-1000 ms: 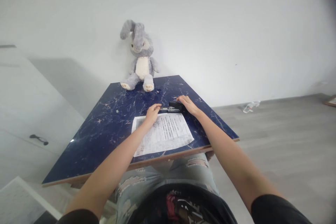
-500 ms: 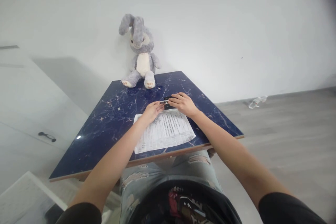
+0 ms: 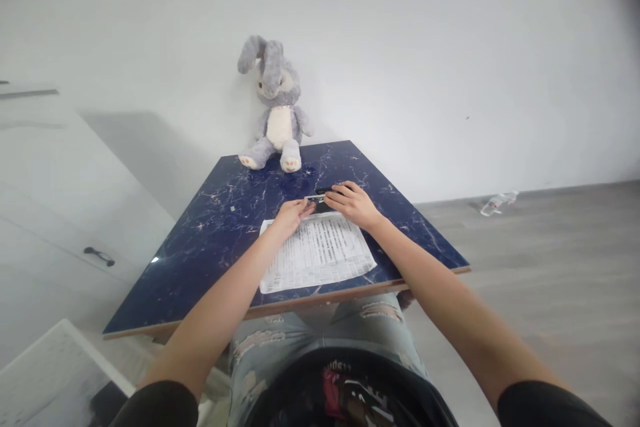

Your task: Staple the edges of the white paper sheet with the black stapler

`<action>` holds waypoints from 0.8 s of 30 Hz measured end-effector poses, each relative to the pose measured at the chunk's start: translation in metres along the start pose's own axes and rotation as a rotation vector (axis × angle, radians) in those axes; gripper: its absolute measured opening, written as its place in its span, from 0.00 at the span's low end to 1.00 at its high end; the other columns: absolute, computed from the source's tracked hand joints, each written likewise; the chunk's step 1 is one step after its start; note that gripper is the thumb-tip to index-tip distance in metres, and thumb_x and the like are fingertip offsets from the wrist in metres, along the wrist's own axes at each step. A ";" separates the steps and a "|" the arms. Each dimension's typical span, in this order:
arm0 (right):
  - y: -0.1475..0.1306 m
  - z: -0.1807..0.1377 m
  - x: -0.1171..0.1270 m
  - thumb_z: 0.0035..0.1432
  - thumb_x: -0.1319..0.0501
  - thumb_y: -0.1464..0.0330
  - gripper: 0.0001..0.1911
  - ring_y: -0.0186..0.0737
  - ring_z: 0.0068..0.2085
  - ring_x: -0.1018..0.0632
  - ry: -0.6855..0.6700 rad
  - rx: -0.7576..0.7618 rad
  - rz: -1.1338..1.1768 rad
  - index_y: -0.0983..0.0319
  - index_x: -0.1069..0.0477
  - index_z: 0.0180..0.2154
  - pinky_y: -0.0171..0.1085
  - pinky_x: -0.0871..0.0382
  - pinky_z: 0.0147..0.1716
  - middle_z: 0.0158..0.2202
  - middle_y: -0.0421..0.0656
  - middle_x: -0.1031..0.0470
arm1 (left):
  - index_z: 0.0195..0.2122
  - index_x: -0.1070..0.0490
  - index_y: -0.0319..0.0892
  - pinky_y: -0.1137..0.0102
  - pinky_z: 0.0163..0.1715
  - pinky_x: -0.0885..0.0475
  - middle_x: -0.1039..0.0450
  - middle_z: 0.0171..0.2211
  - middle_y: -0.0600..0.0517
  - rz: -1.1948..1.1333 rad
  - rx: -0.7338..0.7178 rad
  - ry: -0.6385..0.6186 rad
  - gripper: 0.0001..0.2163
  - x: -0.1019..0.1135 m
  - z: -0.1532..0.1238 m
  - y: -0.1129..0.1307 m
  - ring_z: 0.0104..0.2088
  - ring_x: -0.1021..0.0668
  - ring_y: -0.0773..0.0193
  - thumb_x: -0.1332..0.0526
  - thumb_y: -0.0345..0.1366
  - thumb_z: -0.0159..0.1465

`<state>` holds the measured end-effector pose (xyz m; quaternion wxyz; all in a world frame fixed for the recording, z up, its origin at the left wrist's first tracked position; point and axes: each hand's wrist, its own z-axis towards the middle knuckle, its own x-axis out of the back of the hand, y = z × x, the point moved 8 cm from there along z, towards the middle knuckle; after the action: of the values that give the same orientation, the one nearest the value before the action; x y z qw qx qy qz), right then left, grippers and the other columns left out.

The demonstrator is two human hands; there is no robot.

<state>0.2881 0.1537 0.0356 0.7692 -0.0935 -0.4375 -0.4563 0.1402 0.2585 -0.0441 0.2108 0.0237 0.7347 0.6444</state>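
Just beyond the top edge of a printed sheet of paper (image 3: 320, 253), both my hands are at a small black device (image 3: 326, 207) that looks like an opened stapler. A thin silver strip (image 3: 315, 197) runs along it. My right hand (image 3: 354, 203) is closed over its right end, with the fingers on the upper black part. My left hand (image 3: 294, 215) pinches near the left end of the silver strip; its fingertips partly cover what they grip. The sheet lies under my wrists on the dark blue marbled table (image 3: 215, 240).
A grey plush rabbit (image 3: 280, 127) sits on the table's far edge against the white wall. A clear plastic item (image 3: 499, 203) lies on the floor at right. A white cabinet (image 3: 55, 233) stands left, and a white-framed piece (image 3: 65, 373) is low at left.
The whole view has shifted slightly right and down. My hands stay on the black device, with only slight finger movement; the paper and the rabbit stay in place.
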 end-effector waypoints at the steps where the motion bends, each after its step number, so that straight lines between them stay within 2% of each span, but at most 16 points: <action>1: -0.001 0.000 0.000 0.76 0.50 0.72 0.18 0.47 0.60 0.26 -0.004 0.008 0.021 0.56 0.23 0.55 0.50 0.36 0.60 0.57 0.45 0.20 | 0.32 0.23 0.33 0.61 0.58 0.24 0.18 0.34 0.42 0.028 -0.008 0.010 0.07 0.001 0.000 0.001 0.40 0.15 0.61 0.34 0.28 0.68; 4: 0.001 0.000 -0.001 0.74 0.49 0.74 0.19 0.48 0.59 0.26 0.016 -0.025 0.058 0.56 0.24 0.57 0.51 0.36 0.60 0.58 0.44 0.20 | 0.32 0.23 0.33 0.59 0.54 0.21 0.18 0.33 0.41 0.140 -0.043 0.043 0.07 0.004 0.001 0.007 0.36 0.15 0.60 0.34 0.30 0.68; 7: 0.016 -0.005 -0.001 0.69 0.48 0.79 0.22 0.49 0.56 0.25 0.092 -0.164 0.038 0.57 0.23 0.55 0.50 0.34 0.57 0.56 0.44 0.19 | 0.34 0.22 0.35 0.57 0.47 0.19 0.18 0.32 0.42 0.305 -0.109 0.113 0.06 0.016 0.003 0.025 0.33 0.16 0.58 0.34 0.32 0.67; 10: 0.044 -0.019 -0.001 0.62 0.45 0.81 0.23 0.51 0.51 0.23 0.179 -0.395 0.034 0.59 0.22 0.53 0.50 0.32 0.51 0.51 0.46 0.17 | 0.33 0.22 0.40 0.56 0.48 0.21 0.19 0.33 0.43 0.528 -0.208 0.269 0.03 0.048 0.002 0.057 0.37 0.16 0.54 0.32 0.33 0.64; 13: 0.073 -0.038 -0.006 0.58 0.41 0.77 0.20 0.55 0.49 0.23 0.206 -0.619 0.071 0.59 0.20 0.50 0.50 0.30 0.47 0.45 0.48 0.16 | 0.32 0.23 0.44 0.54 0.59 0.30 0.18 0.40 0.41 0.759 -0.280 0.478 0.02 0.093 -0.006 0.088 0.52 0.20 0.47 0.31 0.31 0.60; 14: 0.081 -0.044 -0.009 0.57 0.39 0.76 0.19 0.55 0.48 0.23 0.198 -0.680 0.093 0.58 0.20 0.49 0.50 0.29 0.47 0.43 0.48 0.16 | 0.31 0.23 0.44 0.52 0.61 0.33 0.18 0.41 0.40 0.828 -0.280 0.534 0.03 0.107 -0.008 0.095 0.55 0.21 0.45 0.31 0.29 0.59; 16: 0.095 -0.055 -0.016 0.56 0.36 0.73 0.19 0.56 0.47 0.21 0.175 -0.801 0.145 0.58 0.19 0.49 0.49 0.27 0.46 0.43 0.48 0.16 | 0.28 0.23 0.43 0.51 0.60 0.34 0.18 0.39 0.40 0.948 -0.253 0.600 0.04 0.128 -0.011 0.100 0.54 0.21 0.43 0.31 0.27 0.57; 19: 0.107 -0.066 -0.027 0.53 0.32 0.69 0.20 0.56 0.45 0.19 0.151 -0.945 0.267 0.57 0.18 0.50 0.49 0.26 0.46 0.43 0.49 0.16 | 0.27 0.22 0.42 0.50 0.59 0.34 0.18 0.36 0.40 1.081 -0.199 0.659 0.05 0.146 -0.012 0.101 0.52 0.21 0.42 0.32 0.26 0.57; 20: 0.109 -0.068 -0.031 0.52 0.31 0.68 0.21 0.56 0.44 0.18 0.150 -0.965 0.324 0.57 0.18 0.50 0.50 0.25 0.47 0.43 0.48 0.16 | 0.29 0.21 0.42 0.49 0.60 0.35 0.18 0.37 0.39 1.114 -0.190 0.690 0.04 0.150 -0.013 0.103 0.53 0.22 0.41 0.33 0.26 0.58; 22: 0.110 -0.067 -0.037 0.51 0.30 0.68 0.21 0.56 0.44 0.17 0.156 -0.967 0.424 0.58 0.17 0.49 0.50 0.25 0.48 0.43 0.47 0.15 | 0.36 0.20 0.42 0.46 0.61 0.38 0.20 0.47 0.36 1.163 -0.183 0.788 0.05 0.157 -0.019 0.109 0.60 0.27 0.39 0.34 0.29 0.61; 24: 0.110 -0.066 -0.042 0.50 0.30 0.67 0.21 0.55 0.44 0.16 0.159 -0.958 0.478 0.58 0.17 0.48 0.49 0.24 0.48 0.43 0.46 0.15 | 0.44 0.21 0.40 0.40 0.62 0.41 0.28 0.59 0.30 1.187 -0.151 0.915 0.09 0.167 -0.027 0.116 0.66 0.34 0.34 0.35 0.31 0.63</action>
<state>0.4049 0.2056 -0.0077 0.7536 -0.4957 -0.0875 -0.4228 -0.0490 0.3037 0.0224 -0.4971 0.1313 0.5665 0.6440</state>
